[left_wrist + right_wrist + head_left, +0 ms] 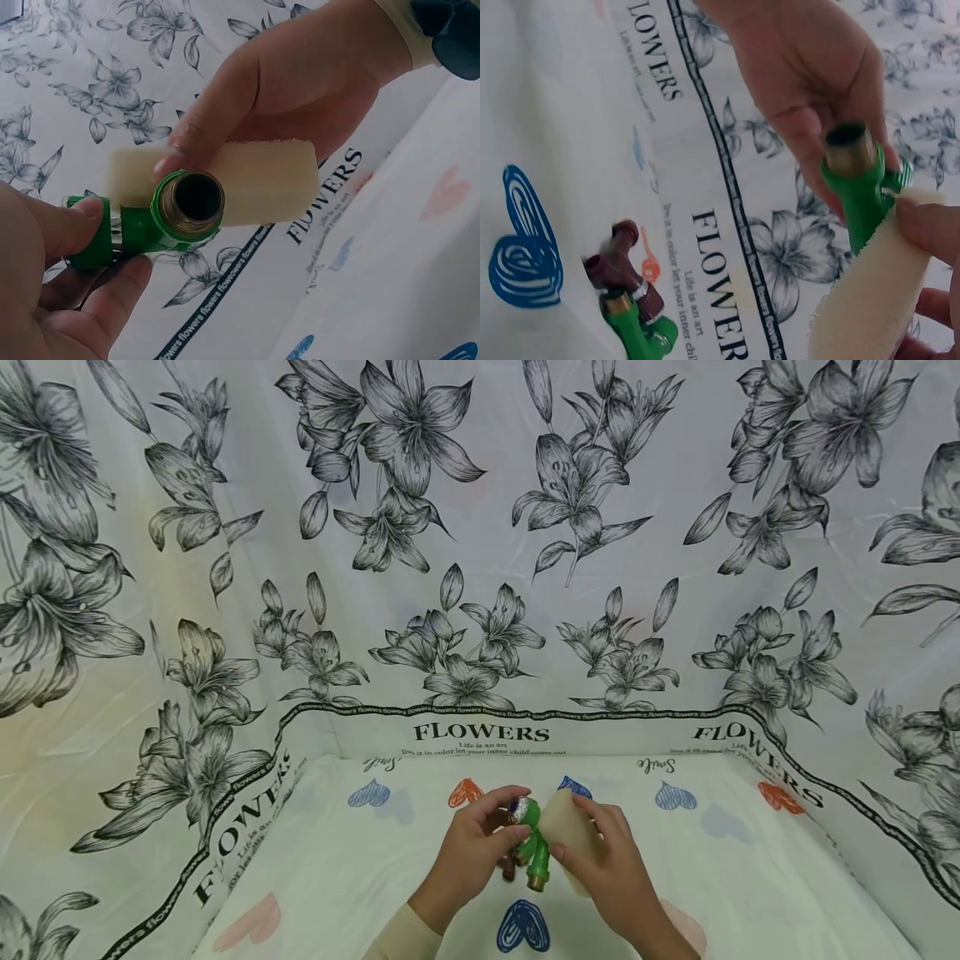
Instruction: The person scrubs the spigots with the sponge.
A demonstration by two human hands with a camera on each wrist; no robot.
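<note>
My left hand (468,852) grips a green tap-like fitting (142,229) by one end, thumb on one side and fingers on the other. A brass threaded mouth (196,202) on the fitting faces the left wrist camera. My right hand (611,860) holds a cream sponge block (877,300) between thumb and fingers. The sponge is right up against the green fitting, covering part of it in the right wrist view. From these views I cannot tell how firmly they touch.
A maroon fitting (626,270) and another green fitting (641,330) lie on the white cloth just below the hands. Heart prints mark the table cloth (337,877). Flower-printed curtain (495,543) rises behind and at both sides.
</note>
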